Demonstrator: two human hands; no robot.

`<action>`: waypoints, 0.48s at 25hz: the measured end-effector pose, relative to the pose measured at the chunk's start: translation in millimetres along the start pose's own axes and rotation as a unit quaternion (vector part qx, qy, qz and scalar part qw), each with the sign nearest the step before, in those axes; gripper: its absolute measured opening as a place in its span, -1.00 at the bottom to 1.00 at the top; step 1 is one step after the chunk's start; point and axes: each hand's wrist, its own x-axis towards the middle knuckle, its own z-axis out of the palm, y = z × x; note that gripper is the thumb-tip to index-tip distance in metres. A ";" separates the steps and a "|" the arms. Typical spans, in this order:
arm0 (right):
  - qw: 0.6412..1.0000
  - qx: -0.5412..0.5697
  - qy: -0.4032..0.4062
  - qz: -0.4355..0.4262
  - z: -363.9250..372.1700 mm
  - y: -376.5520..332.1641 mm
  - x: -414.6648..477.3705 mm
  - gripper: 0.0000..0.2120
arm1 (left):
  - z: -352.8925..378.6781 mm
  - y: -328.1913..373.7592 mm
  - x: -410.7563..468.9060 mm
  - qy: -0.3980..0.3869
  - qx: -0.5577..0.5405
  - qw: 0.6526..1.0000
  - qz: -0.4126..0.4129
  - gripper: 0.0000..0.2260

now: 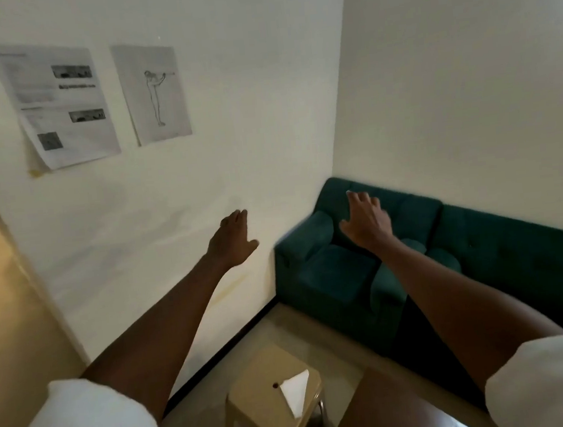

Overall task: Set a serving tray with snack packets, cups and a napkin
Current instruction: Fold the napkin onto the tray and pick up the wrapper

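Both my arms stretch straight out in front of me, palms down. My left hand point(234, 240) hovers before the white wall with fingers apart and nothing in it. My right hand point(366, 220) hovers in front of the green sofa, fingers spread, also holding nothing. A folded white napkin point(295, 392) lies on top of a beige plastic stool point(274, 406) low in the view, well below both hands. No tray, snack packets or cups are in view.
A dark green sofa point(483, 255) fills the right corner along the wall. A brown wooden table corner point(396, 415) shows at the bottom. Two printed sheets point(103, 96) hang on the white wall. A doorway opens at the far left.
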 end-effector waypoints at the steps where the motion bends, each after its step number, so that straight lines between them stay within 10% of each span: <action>1: 1.000 -0.001 -0.006 -0.003 13.3 -2.5 9.0 -0.27 | 8.7 -3.8 4.1 -0.005 -0.002 1.000 -0.003 -0.22; 12: 0.977 0.046 -0.208 -0.007 325.5 15.2 22.0 -0.28 | 263.5 -88.1 32.9 -0.144 -0.030 0.985 -0.088 -0.29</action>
